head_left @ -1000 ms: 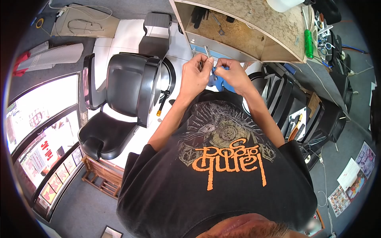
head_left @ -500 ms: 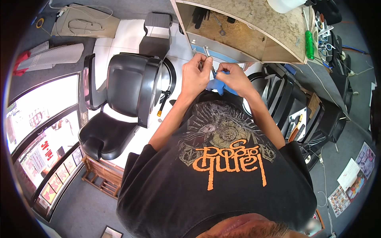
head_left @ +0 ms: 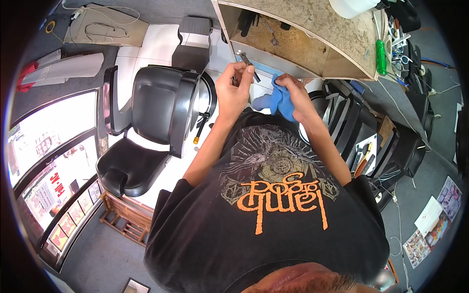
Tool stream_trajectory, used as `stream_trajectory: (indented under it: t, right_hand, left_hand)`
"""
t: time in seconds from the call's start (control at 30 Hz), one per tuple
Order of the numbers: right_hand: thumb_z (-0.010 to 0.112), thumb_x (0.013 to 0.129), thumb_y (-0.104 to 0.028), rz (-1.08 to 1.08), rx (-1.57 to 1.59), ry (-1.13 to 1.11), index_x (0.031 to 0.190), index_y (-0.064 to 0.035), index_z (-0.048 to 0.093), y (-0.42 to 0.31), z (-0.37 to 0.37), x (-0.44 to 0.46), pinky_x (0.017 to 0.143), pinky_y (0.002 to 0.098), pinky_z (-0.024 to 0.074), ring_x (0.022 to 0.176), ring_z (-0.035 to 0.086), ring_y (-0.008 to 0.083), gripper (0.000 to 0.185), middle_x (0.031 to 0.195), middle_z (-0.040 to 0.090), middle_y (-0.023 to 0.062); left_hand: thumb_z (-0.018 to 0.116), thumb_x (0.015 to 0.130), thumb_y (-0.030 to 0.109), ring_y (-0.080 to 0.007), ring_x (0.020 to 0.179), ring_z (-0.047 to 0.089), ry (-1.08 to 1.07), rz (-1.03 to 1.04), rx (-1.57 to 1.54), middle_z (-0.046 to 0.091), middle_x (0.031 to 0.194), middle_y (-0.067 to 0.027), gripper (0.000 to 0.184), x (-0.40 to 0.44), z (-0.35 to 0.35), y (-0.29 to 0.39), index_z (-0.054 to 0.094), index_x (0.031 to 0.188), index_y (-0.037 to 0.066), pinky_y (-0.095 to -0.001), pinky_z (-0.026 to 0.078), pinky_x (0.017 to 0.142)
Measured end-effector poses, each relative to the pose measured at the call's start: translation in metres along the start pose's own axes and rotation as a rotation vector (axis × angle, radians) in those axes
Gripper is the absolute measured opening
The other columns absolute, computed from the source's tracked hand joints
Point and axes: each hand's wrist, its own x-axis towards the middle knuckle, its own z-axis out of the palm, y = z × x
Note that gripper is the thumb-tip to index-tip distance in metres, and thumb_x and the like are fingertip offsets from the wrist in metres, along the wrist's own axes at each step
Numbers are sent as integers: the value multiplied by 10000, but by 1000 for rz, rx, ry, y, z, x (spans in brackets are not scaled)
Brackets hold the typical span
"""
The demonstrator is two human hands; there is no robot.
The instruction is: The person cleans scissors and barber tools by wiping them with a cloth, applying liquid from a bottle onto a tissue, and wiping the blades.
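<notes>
The wooden shelf unit stands ahead of the person, and both hands are in front of its open side. Near its front left corner, the left hand pinches a slim tool between thumb and fingers; the tool slants, its metallic end toward the shelf unit and its dark end away from it. Exactly what kind of tool it is, I cannot tell. Farther right along the front of the shelf unit, the right hand grips a bunched blue cloth, part of which hangs loose on the side away from the shelf unit. The cloth and the tool are apart. Inside the shelf unit, black items sit at the left, with a ring-ended metal object beside them. On top of the shelf unit are a white container and, at its right edge, a green-handled tool. Just right of the shelf unit there are scissors among other implements. Well to the left of the shelf unit is a padded black chair, and farther from it, a slatted brown bench.
</notes>
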Motion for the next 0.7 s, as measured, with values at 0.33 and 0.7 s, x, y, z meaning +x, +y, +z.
stream_trajectory:
  t: [0.33, 0.7]
  right_hand:
    - [655, 975, -227, 291, 403, -56, 1026, -44, 667, 0, -13, 9, 713, 347, 583, 759, 663, 176, 190, 888, 669, 42]
    - [696, 968, -238, 31, 54, -84, 1045, -18, 665, -35, 7, -16, 767, 279, 549, 842, 667, 127, 236, 946, 680, 52]
  left_hand:
    - [763, 834, -77, -190, 828, 784, -227, 546, 204, 801, 962, -80, 274, -8, -10, -16, 742, 1071, 59, -262, 581, 644]
    - [797, 787, -35, -227, 804, 771, -308, 669, 341, 795, 1014, -73, 310, -16, -16, -12, 748, 1062, 100, -303, 587, 613]
